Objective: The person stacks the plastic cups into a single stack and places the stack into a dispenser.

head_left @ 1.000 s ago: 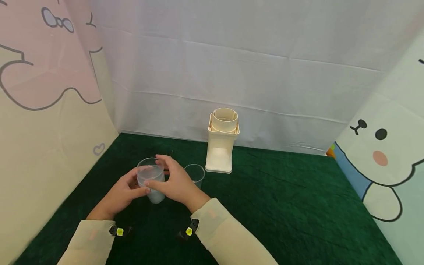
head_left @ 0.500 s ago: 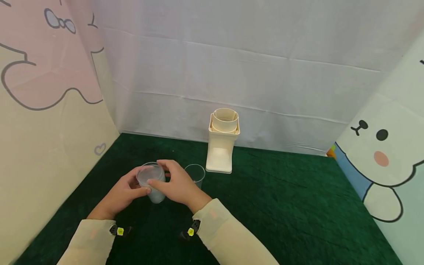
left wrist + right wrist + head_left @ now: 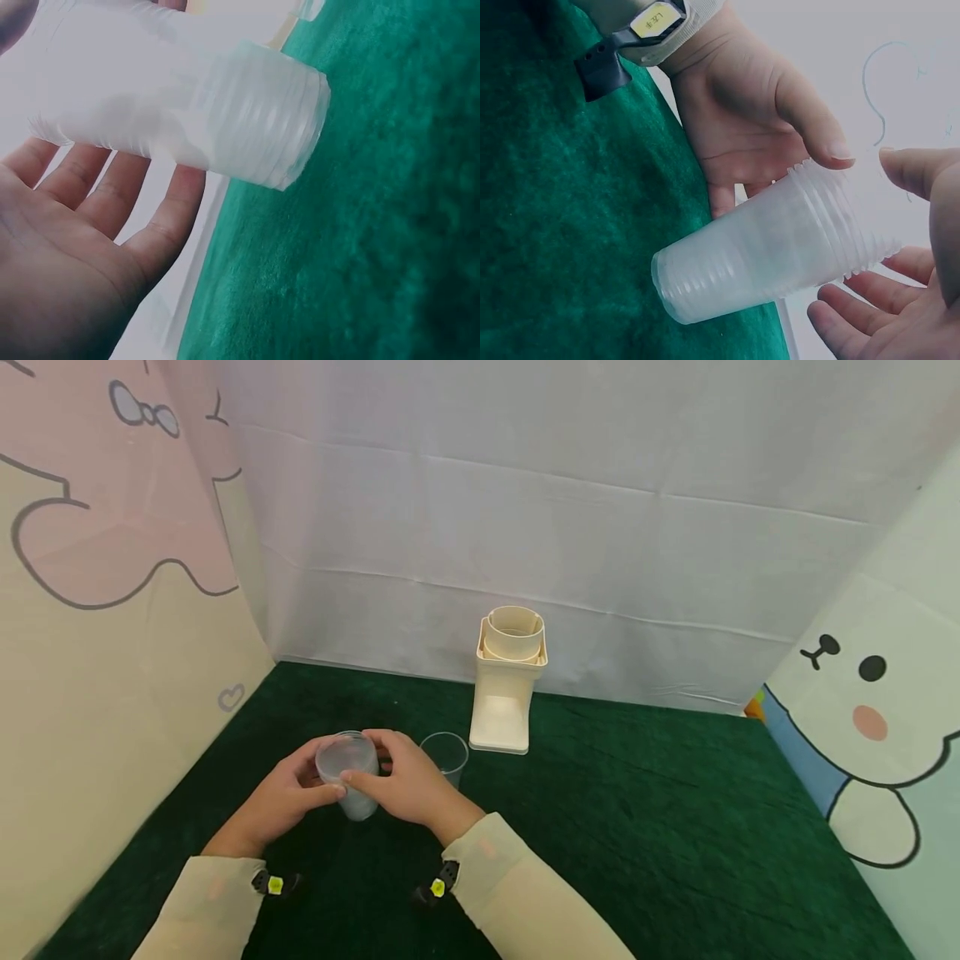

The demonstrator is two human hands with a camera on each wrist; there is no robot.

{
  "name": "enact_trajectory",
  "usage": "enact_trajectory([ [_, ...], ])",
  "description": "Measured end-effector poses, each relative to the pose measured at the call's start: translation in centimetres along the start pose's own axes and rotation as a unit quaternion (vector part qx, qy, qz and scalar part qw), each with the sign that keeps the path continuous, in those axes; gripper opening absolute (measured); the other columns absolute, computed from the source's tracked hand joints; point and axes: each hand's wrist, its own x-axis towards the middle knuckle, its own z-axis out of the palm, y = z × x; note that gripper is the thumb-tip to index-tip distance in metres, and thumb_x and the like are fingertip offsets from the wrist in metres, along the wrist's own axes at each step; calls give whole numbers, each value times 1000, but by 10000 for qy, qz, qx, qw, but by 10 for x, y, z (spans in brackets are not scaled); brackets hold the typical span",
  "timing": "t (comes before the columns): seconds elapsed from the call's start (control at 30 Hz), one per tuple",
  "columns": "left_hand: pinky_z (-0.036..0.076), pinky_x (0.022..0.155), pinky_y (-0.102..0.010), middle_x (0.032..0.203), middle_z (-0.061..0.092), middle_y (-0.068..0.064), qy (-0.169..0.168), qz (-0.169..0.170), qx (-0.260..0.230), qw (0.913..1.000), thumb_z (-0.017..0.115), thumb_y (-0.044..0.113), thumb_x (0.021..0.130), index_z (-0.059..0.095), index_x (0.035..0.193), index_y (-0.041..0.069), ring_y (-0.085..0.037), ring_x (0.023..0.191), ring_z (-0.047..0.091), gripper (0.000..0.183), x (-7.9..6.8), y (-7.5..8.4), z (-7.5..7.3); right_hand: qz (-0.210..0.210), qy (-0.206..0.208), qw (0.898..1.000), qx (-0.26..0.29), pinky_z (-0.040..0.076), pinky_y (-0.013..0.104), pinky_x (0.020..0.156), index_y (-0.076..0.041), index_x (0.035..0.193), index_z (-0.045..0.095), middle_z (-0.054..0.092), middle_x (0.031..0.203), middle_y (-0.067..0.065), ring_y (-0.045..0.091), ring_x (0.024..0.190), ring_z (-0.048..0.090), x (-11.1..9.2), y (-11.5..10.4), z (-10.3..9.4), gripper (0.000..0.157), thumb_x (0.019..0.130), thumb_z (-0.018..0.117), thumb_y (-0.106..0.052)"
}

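Between my two hands is a stack of clear plastic cups, upright with its mouth facing up. My left hand holds it from the left, fingers behind and thumb in front. From the other side my right hand grips the rim area, thumb across the near side. In the right wrist view several rims sit close together at the top of the stack. The left wrist view shows the ribbed lower part of the stack tapering over the green cloth. Another clear cup stands right behind my right hand, partly hidden by it.
A cream stand with a round, open-topped holder is at the back of the green cloth, beside the single cup. A white curtain closes the back, and printed cartoon panels flank both sides.
The top cup has gone down deeper into the stack, its rim now lower, and my right hand has moved down with it. My left hand stays nearly in place.
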Motion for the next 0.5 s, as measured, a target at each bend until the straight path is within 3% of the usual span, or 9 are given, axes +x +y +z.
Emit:
enact_trajectory([
  [0.27,51,93,-24,141,49,-21,-52,-57,60,10000,69,11,98,38,153,3,-21,115,59,64,0,1,-4,60,-74,10000,-19,48,29,103,-19,154,45,51,148,-5,10,126,55,0,-1,2,68,97,69,-48],
  [0.5,52,93,-26,141,47,-21,-164,4,-241,9996,67,8,98,37,154,4,-19,116,59,63,0,-3,-5,139,-84,9999,15,48,30,103,-20,155,44,50,149,-5,9,126,55,0,2,2,69,98,68,-50],
])
